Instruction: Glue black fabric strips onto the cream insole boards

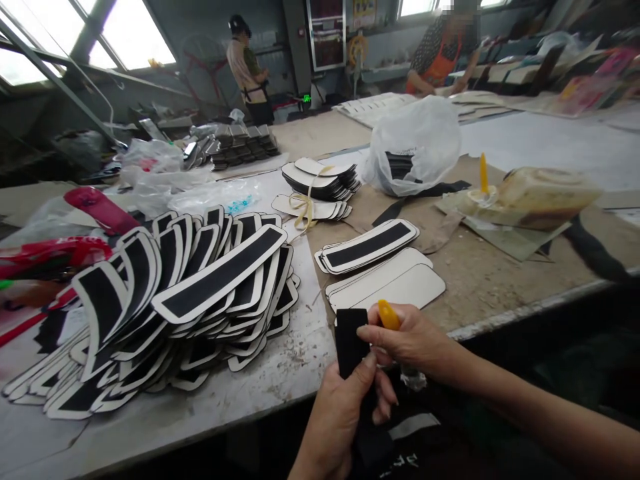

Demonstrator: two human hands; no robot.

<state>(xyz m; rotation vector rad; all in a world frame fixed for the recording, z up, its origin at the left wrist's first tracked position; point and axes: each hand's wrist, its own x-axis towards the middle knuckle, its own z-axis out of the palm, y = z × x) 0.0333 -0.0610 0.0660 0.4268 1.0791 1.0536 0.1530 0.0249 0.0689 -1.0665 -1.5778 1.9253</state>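
At the table's front edge, my left hand [337,407] is closed around a black fabric strip [350,337], thumb on its front face. My right hand [417,340] is curled round a yellow-handled tool [389,315], whose working end is hidden, and its thumb also presses the strip's right edge. Just beyond lie overlapping plain white curved pieces [395,277] and a few white pieces with black centres [367,247]. To the left spreads a large heap of white-edged pieces with black strips on them [220,273].
A crusted glue container [545,190] with a yellow handle [483,175] upright beside it stands at right. Behind are a white plastic bag [425,137] and a tied stack [320,177]. Red items [55,257] lie far left. Two people [247,73] work in the background.
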